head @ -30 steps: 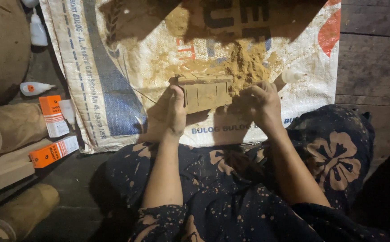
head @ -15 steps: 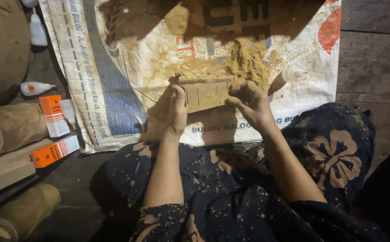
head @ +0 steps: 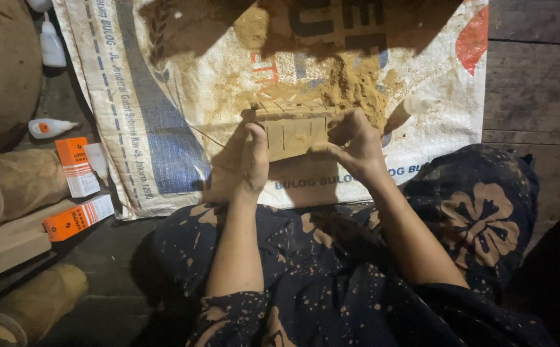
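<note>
A floor-level craft workshop, this — dark wooden floorboards [head: 537, 77], a woven sack [head: 164, 128] spread as a work mat, a sawdust heap [head: 357, 83] on it — glue bottles [head: 48, 127], orange boxes [head: 77, 217] and timber offcuts [head: 3, 247] alongside.

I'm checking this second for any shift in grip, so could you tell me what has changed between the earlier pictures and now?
The right hand slid in from the right end of the wooden block onto its near face, fingers curling over it. The left hand kept its grip on the left end, thumb on the front. The block stayed over the woven sack, beside the sawdust pile; the orange boxes and glue bottles did not move.
</note>
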